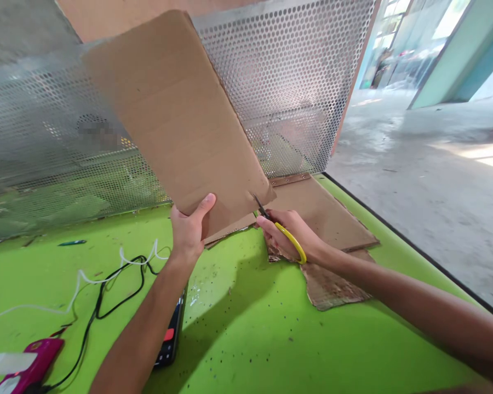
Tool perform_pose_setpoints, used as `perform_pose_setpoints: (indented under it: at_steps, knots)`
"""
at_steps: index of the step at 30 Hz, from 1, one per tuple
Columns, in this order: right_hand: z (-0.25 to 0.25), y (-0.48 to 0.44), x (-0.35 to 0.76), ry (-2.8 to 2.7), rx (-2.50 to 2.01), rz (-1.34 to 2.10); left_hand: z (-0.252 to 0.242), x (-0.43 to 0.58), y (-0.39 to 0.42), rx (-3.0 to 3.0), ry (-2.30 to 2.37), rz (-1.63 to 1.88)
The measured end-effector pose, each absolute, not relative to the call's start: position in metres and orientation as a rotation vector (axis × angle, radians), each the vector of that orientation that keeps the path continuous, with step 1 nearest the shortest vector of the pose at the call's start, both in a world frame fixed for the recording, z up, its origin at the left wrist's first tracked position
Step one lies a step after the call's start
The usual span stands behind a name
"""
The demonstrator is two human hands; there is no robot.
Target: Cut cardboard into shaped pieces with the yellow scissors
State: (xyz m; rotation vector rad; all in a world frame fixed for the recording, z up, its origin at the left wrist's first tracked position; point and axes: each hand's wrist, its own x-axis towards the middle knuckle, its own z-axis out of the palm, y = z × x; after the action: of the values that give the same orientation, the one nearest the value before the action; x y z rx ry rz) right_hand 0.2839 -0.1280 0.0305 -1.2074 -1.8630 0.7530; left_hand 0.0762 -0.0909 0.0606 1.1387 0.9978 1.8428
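Observation:
A large brown cardboard sheet (189, 115) is held up at a slant over the green table. My left hand (191, 227) grips its lower left edge, thumb lying on the near face and the other fingers hidden behind. In my right hand (290, 232) is a pair of scissors (290, 239) with yellow handles. Their dark blades meet the cardboard at its lower right edge, close to the corner. Below and to the right, more cardboard pieces (332, 219) lie on the table, one with a torn edge (332, 284).
A perforated metal panel (287, 65) stands along the back of the green table (246, 339). White and black cables (101, 290), a pink device (43, 358), a phone (170, 334) and a green pen (72, 242) lie on the left. Concrete floor (398, 158) stretches beyond the right edge.

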Motion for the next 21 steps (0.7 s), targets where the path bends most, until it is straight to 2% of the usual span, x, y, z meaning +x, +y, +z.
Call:
perform_pose_setpoints:
  at_steps: [9,21]
  knots:
    - [0.03,-0.126,0.284,-1.795,-1.244,0.747,0.057,0.085,-0.096,1.102,1.023,1.809]
    - [0.02,-0.122,0.285,-1.781,-1.189,0.536,0.056,0.082,-0.094,1.142,1.067,1.756]
